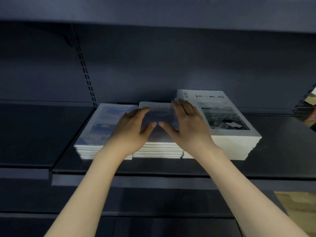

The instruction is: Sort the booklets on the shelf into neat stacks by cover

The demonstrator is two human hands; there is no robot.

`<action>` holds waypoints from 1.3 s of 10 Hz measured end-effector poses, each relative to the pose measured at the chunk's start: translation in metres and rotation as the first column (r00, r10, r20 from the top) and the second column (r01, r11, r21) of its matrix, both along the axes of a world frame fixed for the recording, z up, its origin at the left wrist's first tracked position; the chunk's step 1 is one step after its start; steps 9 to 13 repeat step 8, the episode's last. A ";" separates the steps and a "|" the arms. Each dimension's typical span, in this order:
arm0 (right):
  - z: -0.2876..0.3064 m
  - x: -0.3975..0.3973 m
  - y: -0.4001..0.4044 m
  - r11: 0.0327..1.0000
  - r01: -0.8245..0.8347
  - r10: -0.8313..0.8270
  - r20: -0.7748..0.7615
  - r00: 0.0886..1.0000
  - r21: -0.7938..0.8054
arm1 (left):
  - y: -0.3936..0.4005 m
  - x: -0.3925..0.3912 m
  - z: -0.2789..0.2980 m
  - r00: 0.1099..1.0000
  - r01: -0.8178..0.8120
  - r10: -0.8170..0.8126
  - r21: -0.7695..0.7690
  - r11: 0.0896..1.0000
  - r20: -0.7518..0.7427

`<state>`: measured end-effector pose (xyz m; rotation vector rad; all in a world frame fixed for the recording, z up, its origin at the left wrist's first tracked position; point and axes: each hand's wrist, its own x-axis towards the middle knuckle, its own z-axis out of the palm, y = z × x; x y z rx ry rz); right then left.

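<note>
Three stacks of booklets stand side by side on a dark shelf [171, 166]. The left stack [100, 127] has a pale blue cover. The middle stack [159, 115] has a dusky purple-grey cover. The right stack [225, 117] is taller, with a white cover and a black-and-white photo. My left hand [132, 127] lies flat along the middle stack's left edge, fingers straight. My right hand [186, 122] lies flat along its right edge, fingertips against the right stack. My thumbs almost meet over the middle cover.
An upper shelf [153, 12] overhangs the stacks, and a slotted upright [86, 72] runs down the back panel at left. Lower shelves [153, 202] sit below. A gap at the far right [309, 110] shows other goods. Wooden floor [297, 209] appears at lower right.
</note>
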<state>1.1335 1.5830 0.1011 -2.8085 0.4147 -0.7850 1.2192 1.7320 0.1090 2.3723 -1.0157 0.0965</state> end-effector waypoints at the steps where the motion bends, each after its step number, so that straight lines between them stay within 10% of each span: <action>1: 0.003 -0.003 -0.015 1.000 0.011 -0.011 0.017 1.000 0.014 | -0.004 -0.014 0.008 0.996 -0.082 0.079 -0.105 0.991 -0.027; 13: -0.005 -0.026 -0.074 0.997 -0.057 0.060 -0.041 0.997 0.053 | -0.053 -0.044 -0.004 0.978 -0.131 0.143 -0.090 0.987 0.151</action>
